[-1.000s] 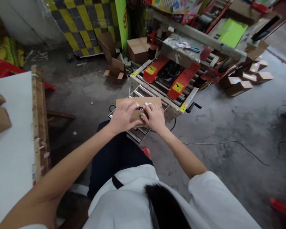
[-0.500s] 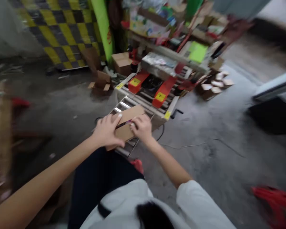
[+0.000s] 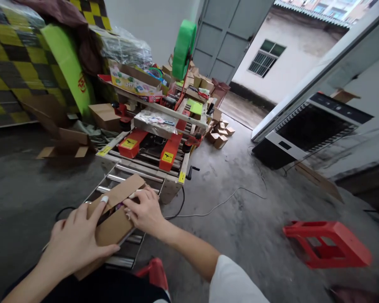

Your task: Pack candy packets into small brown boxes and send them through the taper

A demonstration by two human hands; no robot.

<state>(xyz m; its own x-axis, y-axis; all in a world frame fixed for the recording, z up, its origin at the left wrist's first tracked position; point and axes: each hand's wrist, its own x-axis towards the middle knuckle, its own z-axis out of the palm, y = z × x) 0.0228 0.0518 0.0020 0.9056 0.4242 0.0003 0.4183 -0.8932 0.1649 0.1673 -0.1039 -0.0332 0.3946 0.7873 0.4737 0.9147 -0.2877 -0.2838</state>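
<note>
A small cardboard box (image 3: 115, 226) rests on the roller conveyor (image 3: 121, 262), its two long top flaps slightly parted. Through the gap shows something dark and purple that I cannot make out. My left hand (image 3: 77, 240) grips the near left part of the box, thumb on one side and fingers over the opposite flap. At the far right end my right hand (image 3: 147, 210) has its fingers curled over the end of the box by the slit. Just beyond, a carton taping machine (image 3: 148, 153) carries two red guide plates and a big green tape roll (image 3: 182, 50).
Open cartons (image 3: 69, 141) lie on the floor at left. A red plastic stool (image 3: 330, 244) is at right, another red stool (image 3: 156, 273) by my legs. A cable (image 3: 221, 206) crosses the floor. An air cooler (image 3: 312, 126) stands beside the doorway.
My view has swung right and up, so the box, conveyor and machine appear further left. Both hands stay on the box, and the right-hand fingers remain at its far end.
</note>
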